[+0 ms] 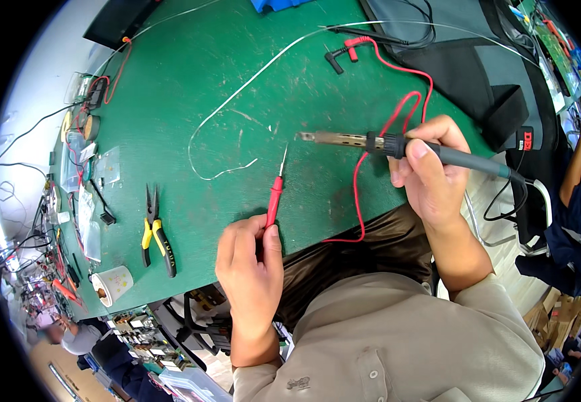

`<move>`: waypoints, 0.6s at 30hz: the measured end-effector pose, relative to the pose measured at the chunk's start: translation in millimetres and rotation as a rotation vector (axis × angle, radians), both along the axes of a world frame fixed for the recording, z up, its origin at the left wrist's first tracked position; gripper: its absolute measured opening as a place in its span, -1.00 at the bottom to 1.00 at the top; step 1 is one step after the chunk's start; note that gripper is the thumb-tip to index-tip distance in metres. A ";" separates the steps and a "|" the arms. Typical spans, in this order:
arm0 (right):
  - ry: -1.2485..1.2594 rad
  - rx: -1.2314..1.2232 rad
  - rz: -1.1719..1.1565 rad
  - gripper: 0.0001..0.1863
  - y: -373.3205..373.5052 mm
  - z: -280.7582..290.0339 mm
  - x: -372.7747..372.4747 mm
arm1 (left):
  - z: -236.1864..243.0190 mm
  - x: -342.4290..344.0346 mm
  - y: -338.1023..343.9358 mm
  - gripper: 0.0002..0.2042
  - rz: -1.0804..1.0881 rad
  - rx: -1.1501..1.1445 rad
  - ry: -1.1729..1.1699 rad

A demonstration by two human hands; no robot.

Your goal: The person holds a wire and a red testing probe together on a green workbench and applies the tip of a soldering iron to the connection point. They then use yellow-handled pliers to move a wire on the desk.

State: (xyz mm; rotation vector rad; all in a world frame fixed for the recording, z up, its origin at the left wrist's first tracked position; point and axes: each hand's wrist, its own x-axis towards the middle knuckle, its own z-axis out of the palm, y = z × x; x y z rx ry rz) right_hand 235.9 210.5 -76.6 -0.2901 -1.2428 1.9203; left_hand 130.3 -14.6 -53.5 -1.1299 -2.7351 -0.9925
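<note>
My left hand [250,258] is closed around the handle of a red test probe [274,201], its bare metal tip pointing up and away from me. In my right hand [434,167] is a soldering iron [388,143] with a grey handle, held nearly level above the table. The iron's tip points left and lies close to the probe's metal tip, with a small gap seen between them. A red lead [356,194] runs over the table behind the iron. A thin length of solder wire [237,90] curves across the table, its loose end left of the probe.
Yellow-and-black long-nose pliers [153,231] lie on the green table [190,201]. A paper cup [111,285] stands at the near left edge. Red and black probe plugs [351,50] and a grey fabric bag [451,87] are at the far right. Small parts and cables line the left edge.
</note>
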 end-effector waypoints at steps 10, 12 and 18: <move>0.039 0.019 -0.028 -0.95 -0.6 -2.8 -3.2 | -18.5 -4.8 4.9 -0.90 0.183 0.425 -0.141; 0.038 0.019 -0.017 -0.95 -0.8 -2.9 -3.8 | -19.7 -3.5 7.8 -0.89 0.243 0.518 -0.236; 0.030 0.043 -0.019 -0.94 0.1 -2.7 -2.0 | -24.8 -2.1 5.0 -0.91 0.210 0.560 -0.243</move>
